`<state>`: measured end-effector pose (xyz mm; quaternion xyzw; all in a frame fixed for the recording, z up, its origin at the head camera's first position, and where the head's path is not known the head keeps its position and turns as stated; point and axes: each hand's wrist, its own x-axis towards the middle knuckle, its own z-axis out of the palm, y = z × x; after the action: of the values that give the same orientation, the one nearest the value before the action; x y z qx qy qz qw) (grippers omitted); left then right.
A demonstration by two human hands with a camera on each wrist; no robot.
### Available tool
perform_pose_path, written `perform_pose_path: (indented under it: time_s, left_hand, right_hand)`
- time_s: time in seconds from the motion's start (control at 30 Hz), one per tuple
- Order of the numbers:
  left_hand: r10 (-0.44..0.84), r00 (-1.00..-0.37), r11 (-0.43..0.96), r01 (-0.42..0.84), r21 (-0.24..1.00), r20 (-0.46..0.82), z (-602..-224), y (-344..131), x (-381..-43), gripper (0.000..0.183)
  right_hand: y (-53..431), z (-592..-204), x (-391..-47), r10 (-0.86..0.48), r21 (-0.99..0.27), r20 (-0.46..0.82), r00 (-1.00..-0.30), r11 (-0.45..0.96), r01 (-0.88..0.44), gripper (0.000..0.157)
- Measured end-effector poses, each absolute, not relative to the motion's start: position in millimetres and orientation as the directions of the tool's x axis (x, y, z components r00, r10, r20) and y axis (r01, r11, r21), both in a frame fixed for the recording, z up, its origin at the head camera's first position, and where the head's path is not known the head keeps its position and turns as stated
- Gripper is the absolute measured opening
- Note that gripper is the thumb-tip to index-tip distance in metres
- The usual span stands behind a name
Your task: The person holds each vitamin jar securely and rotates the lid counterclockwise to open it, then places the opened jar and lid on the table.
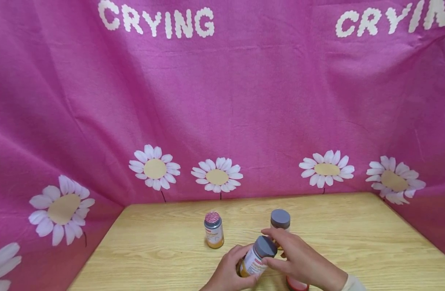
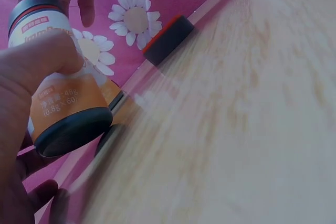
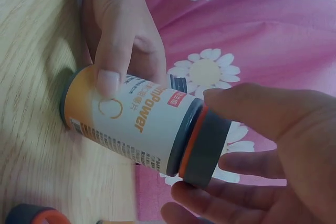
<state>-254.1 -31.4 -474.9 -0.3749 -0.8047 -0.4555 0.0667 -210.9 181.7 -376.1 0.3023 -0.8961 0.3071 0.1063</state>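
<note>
My left hand point(image 1: 229, 268) grips a supplement bottle point(image 1: 251, 263) around its white and orange body, lid end up and tilted. In the left wrist view its thumb lies across the label, and the dark base is just above the tabletop. My right hand point(image 1: 305, 260) holds the grey screw cap point(image 3: 206, 148) between thumb and fingers. An orange-red ring shows at the cap's lower edge in the right wrist view. A loose cap point(image 1: 298, 284) with a red inside lies on the table below my right hand, partly hidden by it.
An uncapped bottle point(image 1: 214, 234) with a pinkish foil seal on its mouth stands to the left. Behind my right hand stands another bottle with a grey cap point(image 1: 280, 218), its body mostly covered. Pink flowered cloth point(image 1: 244, 121) hangs around the wooden table point(image 1: 153, 246).
</note>
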Motion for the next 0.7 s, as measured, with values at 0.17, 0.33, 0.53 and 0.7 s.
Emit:
perform_pose_path:
  time_s: [0.17, 0.33, 0.53, 0.7]
  left_hand:
    - [0.56, -0.714, 0.3, 0.648, 0.7, 0.42, -474.0, -30.9, -252.7, 0.061]
    - [0.554, -0.732, 0.264, 0.605, 0.751, 0.395, -475.2, -27.6, -255.9, 0.067]
    - [0.542, -0.737, 0.248, 0.599, 0.762, 0.403, -478.2, -29.4, -255.6, 0.065]
    - [0.539, -0.742, 0.265, 0.6, 0.755, 0.4, -476.7, -29.2, -256.7, 0.064]
  right_hand:
    - [182.6, -376.0, -211.3, -0.486, -0.492, 0.362, -0.795, 0.625, -0.606, 0.05]
    - [183.5, -376.1, -211.9, -0.465, -0.479, 0.359, -0.809, 0.652, -0.588, 0.045]
    - [179.4, -379.9, -212.7, -0.371, -0.49, 0.332, -0.868, 0.718, -0.494, 0.04]
    - [175.1, -380.0, -213.9, -0.248, -0.493, 0.282, -0.927, 0.791, -0.361, 0.042]
